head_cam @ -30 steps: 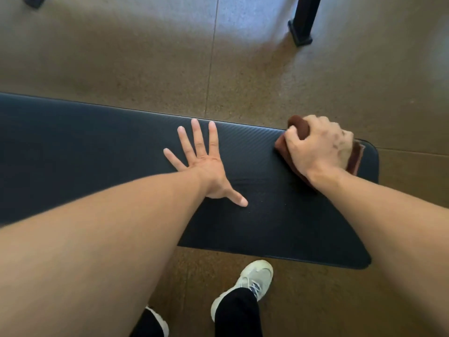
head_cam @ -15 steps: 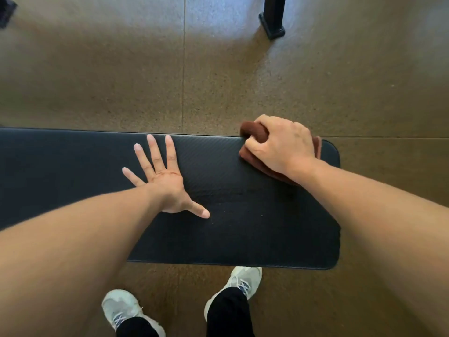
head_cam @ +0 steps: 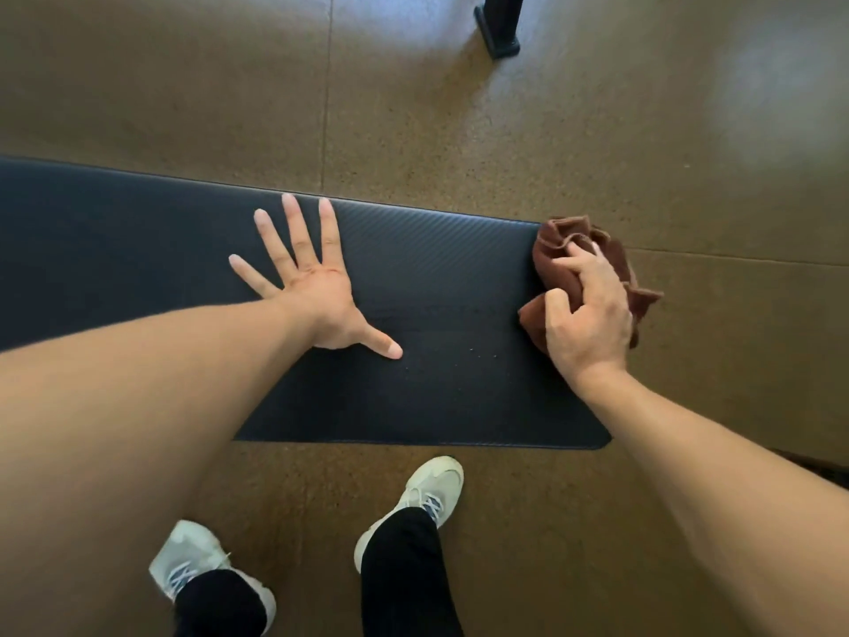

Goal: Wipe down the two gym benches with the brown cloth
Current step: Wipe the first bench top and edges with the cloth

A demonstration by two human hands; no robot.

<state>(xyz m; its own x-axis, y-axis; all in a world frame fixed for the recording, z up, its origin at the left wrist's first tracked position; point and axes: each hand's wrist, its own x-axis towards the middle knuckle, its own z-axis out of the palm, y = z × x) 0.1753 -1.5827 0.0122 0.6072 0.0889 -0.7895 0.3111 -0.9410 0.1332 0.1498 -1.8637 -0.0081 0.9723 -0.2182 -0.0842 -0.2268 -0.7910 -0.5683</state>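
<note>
Cloth (head_cam: 558, 264), bunched in the right hand (head_cam: 588, 314) grip, sat at the surface (head_cam: 436, 268) end; unwiped length ran leftward, under the flat, released left hand (head_cam: 317, 291).

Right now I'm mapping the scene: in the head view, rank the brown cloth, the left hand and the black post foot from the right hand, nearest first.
1. brown cloth, gripped in the right hand.
2. left hand, flat on the bench.
3. black post foot, far across the floor.

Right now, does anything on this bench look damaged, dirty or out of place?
Nothing looks damaged. A few pale specks sit on the black bench pad near its right end, between the left hand pressed flat and the right hand gripping the bunched brown cloth at the pad's end.
</note>
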